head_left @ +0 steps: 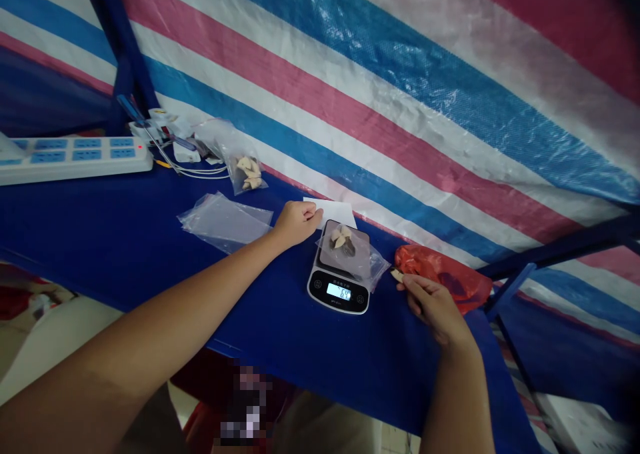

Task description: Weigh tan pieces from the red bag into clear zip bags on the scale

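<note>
My left hand (296,222) pins the white paper (334,211) beside the scale (340,275); my right hand (434,305) pinches a pale piece (397,275) (from the red bag (445,275)) ready for weighing.

1. A blue table (125,241) runs across the scene against a striped tarpaulin (400,107).
2. A white power strip (70,157) lies at the far left.
3. Just right of it sit cables and small white plugs (175,144).
4. A clear bag holding pale pieces (247,171) lies near them.
5. A stack of empty clear bags (225,222) lies flat, nearer.
6. A white paper slip (335,211) rests behind a digital scale (340,287).
7. A red plastic bag (443,274) lies just right of the scale.
</note>
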The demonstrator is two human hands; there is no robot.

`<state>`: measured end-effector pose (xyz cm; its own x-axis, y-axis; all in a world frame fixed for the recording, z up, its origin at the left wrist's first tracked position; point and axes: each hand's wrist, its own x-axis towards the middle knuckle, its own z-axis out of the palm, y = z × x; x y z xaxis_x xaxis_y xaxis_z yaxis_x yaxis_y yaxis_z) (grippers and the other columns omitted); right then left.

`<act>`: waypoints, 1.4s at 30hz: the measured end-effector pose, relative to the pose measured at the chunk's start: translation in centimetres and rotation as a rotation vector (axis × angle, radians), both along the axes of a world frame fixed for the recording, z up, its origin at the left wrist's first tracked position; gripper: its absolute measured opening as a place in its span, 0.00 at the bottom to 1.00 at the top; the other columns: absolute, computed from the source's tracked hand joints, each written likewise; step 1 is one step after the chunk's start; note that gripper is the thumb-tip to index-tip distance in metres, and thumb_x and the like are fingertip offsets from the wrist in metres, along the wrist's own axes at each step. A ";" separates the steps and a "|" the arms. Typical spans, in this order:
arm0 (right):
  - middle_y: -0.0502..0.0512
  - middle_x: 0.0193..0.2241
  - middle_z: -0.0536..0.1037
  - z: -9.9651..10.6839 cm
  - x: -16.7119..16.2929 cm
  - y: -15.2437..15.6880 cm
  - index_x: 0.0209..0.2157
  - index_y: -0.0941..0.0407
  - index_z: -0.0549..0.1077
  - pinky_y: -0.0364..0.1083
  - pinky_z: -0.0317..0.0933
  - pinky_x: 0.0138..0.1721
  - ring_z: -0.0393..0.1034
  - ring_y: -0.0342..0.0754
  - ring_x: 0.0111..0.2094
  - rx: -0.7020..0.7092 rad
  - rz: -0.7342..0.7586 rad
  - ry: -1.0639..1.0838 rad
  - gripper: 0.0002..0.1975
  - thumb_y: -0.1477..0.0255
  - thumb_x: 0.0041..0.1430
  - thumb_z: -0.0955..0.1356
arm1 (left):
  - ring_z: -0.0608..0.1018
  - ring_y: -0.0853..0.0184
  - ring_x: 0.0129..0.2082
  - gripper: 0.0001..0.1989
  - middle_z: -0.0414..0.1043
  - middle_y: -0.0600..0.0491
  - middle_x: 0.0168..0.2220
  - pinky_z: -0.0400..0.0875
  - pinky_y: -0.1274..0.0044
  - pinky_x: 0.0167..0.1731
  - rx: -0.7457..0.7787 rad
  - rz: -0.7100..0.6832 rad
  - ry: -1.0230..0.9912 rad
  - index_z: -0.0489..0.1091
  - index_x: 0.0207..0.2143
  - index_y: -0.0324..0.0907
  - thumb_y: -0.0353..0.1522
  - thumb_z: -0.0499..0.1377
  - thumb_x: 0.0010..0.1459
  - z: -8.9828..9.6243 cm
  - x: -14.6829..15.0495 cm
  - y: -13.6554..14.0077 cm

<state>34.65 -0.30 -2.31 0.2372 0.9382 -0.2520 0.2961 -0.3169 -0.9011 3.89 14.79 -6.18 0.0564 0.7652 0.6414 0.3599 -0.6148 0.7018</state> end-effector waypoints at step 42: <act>0.53 0.36 0.83 -2.0 -1.5 1.9 0.35 0.55 0.82 0.41 0.74 0.45 0.79 0.46 0.39 0.244 -0.269 0.471 0.23 0.69 0.33 0.84 | 0.50 0.73 0.19 0.23 0.40 0.61 0.17 0.46 0.74 0.24 -0.017 -0.002 0.006 0.42 0.18 0.44 0.35 0.55 0.56 0.0 -0.1 0.2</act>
<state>33.18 1.58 -4.31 0.3897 0.9046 -0.1726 -0.2153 -0.0928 -0.9721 3.78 14.95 -6.20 0.0617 0.7759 0.6278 0.3632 -0.6034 0.7100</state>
